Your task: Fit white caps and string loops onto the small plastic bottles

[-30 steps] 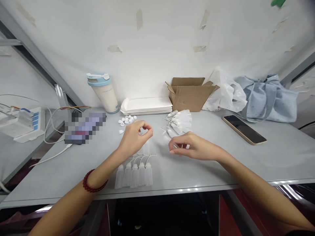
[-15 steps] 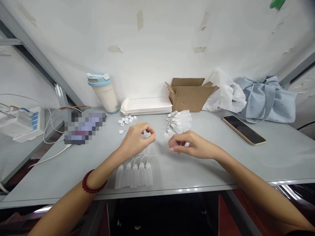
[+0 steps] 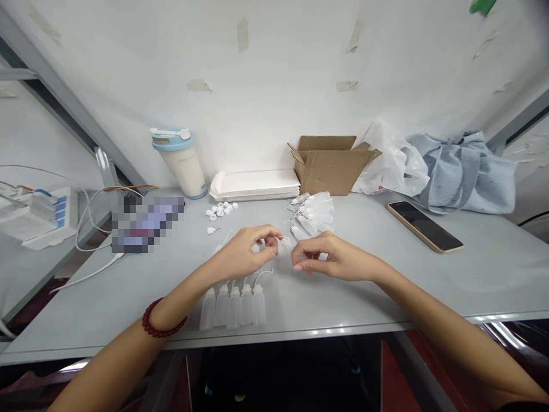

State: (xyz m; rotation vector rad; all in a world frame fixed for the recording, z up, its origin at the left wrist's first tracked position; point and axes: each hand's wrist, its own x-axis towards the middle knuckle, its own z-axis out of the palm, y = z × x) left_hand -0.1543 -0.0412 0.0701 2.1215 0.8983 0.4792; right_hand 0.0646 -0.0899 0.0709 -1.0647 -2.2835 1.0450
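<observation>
Between my hands is a small translucent plastic dropper bottle (image 3: 299, 256), tilted, with a white top and a thin strap toward the left. My right hand (image 3: 323, 256) is closed around its body, which the fingers partly cover. At the bottle's top, my left hand (image 3: 256, 247) is curled in a pinch on the thin strap (image 3: 278, 237). Nearer the table edge, below my left hand, several capped bottles (image 3: 234, 309) lie side by side with curved straps. More bottles (image 3: 315, 214) are heaped beyond my right hand. A needle tip (image 3: 211, 230) lies left of my left hand.
Small white caps (image 3: 221, 210) are piled at the back, before flat white boxes (image 3: 257, 184). A tumbler (image 3: 180, 163), cardboard box (image 3: 328, 171), plastic bag (image 3: 390, 163) and blue bag (image 3: 467, 174) line the wall. A phone (image 3: 424, 227) lies right; a blurred device (image 3: 148, 226) and power strip (image 3: 47, 214) are left.
My left hand has moved right and slightly down, so its fingertips meet the bottle's top. My right hand has barely shifted and keeps hold of the bottle.
</observation>
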